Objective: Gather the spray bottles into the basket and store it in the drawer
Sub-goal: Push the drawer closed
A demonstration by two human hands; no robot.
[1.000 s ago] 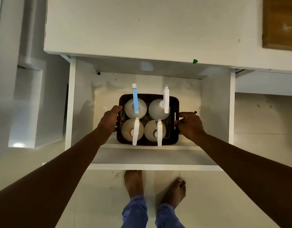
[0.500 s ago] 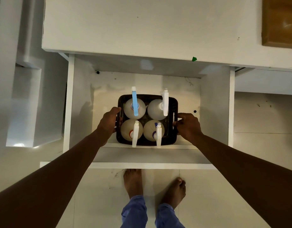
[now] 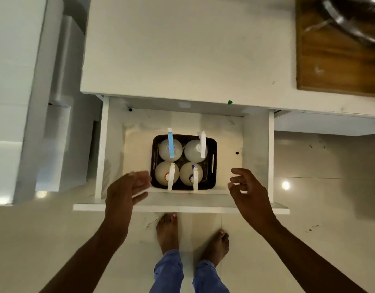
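Note:
A dark basket (image 3: 213, 161) sits on the floor of the open white drawer (image 3: 271, 157), near its front wall. Several spray bottles stand upright inside it: one with a blue trigger (image 3: 171, 148) at back left, one with a white trigger (image 3: 196, 150) at back right, two more (image 3: 167, 174) (image 3: 191, 174) in front. My left hand (image 3: 127, 192) hovers left of the basket with fingers spread, touching nothing. My right hand (image 3: 246, 188) hovers to the basket's right, fingers loosely extended, also apart from it.
A white countertop (image 3: 182, 49) lies above the drawer, with a wooden board (image 3: 334, 66) at the far right. White cabinets (image 3: 24, 102) stand at the left. My bare feet (image 3: 167, 233) are on the tiled floor just before the drawer front (image 3: 182, 208).
Both hands have let go of the basket's handles and pulled back toward me. The basket now rests in the drawer, and the camera has drawn up and away.

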